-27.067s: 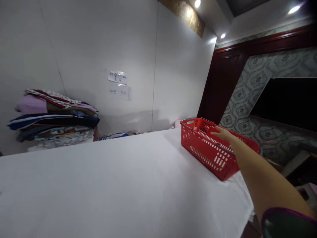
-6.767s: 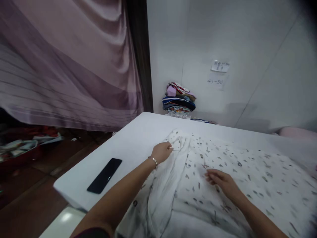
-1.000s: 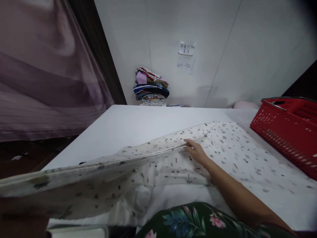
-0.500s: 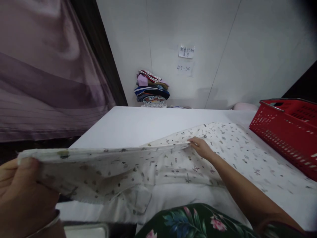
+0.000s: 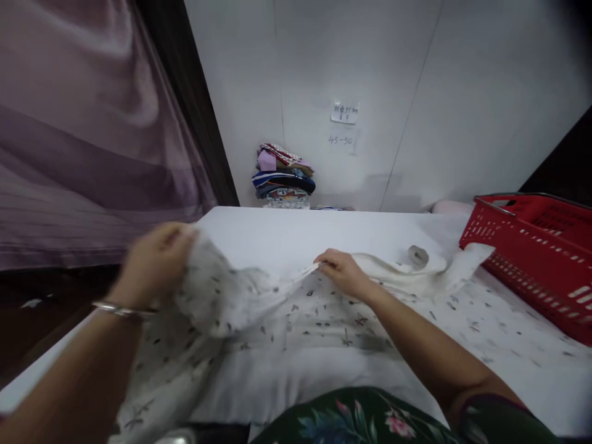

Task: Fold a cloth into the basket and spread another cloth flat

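Note:
A white cloth [image 5: 324, 320] printed with small dark marks lies spread over the white table [image 5: 296, 231]. My left hand [image 5: 155, 259], with a bracelet at the wrist, is closed on a raised edge of the cloth at the left. My right hand [image 5: 342, 271] pinches the same edge near the middle of the table. Between the two hands the edge is pulled over so the plain underside shows. The far right part of the cloth is bunched up close to the basket.
A red plastic basket [image 5: 531, 259] stands on the table's right side. A stack of folded fabrics [image 5: 283, 176] sits against the white wall behind the table, under a paper note [image 5: 345, 113]. A mauve curtain [image 5: 83, 135] hangs at the left.
My left hand has carried the cloth's edge forward and away from me, from near the camera toward the table's left. My right hand has slid left along the edge. The far side has bunched up.

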Available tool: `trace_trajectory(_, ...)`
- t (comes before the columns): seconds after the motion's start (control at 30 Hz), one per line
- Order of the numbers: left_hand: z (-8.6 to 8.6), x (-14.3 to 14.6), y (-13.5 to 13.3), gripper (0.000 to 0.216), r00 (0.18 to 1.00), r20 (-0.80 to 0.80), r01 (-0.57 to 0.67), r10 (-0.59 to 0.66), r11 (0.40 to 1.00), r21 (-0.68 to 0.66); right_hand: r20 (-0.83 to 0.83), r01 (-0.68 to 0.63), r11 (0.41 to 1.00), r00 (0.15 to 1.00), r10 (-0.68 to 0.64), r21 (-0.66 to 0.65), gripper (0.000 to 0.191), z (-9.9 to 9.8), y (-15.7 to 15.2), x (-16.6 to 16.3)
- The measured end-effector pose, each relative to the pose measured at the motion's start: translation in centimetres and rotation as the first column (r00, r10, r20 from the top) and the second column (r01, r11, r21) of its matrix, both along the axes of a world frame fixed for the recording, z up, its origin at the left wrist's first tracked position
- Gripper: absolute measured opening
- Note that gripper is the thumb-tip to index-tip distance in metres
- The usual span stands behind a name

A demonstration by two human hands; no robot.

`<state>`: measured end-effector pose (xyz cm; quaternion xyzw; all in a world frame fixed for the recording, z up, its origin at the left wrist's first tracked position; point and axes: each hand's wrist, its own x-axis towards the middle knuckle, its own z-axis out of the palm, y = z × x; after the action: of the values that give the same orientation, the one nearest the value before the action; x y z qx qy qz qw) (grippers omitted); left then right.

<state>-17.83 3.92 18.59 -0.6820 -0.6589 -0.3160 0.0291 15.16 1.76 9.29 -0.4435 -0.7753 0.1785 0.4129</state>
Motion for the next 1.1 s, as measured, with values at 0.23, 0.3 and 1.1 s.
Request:
trace_trajectory(0.23,-10.1,12.7,-4.3,0.043,0.792,0.159,0.610,-0.590,0.752,-0.249,0.096,-0.031,0.993,0.994,0.043,-0.116,0.020,-3.2,-2.5,-1.8)
trace_trajectory(0.3,-10.9,14.6,-5.0,0.043,0.779,0.092,0.623,-0.620,0.748,-0.231,0.134,-0.030,0.993,0.990,0.046,-0.118,0.021,-2.9,-2.7,-1.6)
trace_trajectory(1.1,-11.1,12.2,-4.6,0.028,0.866,-0.013,0.477,-0.500,0.834,-0.276,0.306,0.375,0.865,0.911,-0.278,-0.334,0.022,-7.6,-11.0,18.1)
